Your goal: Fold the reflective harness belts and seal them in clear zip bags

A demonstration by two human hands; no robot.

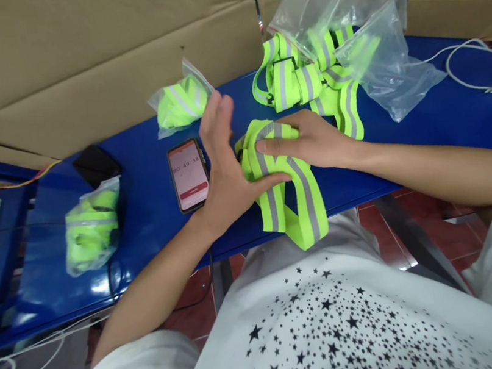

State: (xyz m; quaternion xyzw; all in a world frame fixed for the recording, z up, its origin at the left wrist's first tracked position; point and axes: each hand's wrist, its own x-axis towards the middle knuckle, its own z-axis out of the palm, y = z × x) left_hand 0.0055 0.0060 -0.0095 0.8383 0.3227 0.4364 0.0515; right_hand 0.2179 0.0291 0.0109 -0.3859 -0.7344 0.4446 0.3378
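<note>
A neon-yellow reflective strap (306,200) with a grey stripe is bunched up at the table's front edge, and a loop of it hangs down toward my lap. My right hand (313,139) is closed on the bundle from the right, thumb lying across the top. On the other side, my left hand (226,175) has its fingers stretched upward, while its thumb lies across the strap. Behind the bundle is a pile of similar straps (284,85) with black buckles, partly under clear plastic bags (399,69).
A phone (189,174) showing a timer lies left of my left hand. Bagged yellow straps sit in a packet (182,102) at the back and another packet (93,229) at the left, near a black object (96,165). A white cable (482,66) and cardboard box (464,4) are at the right.
</note>
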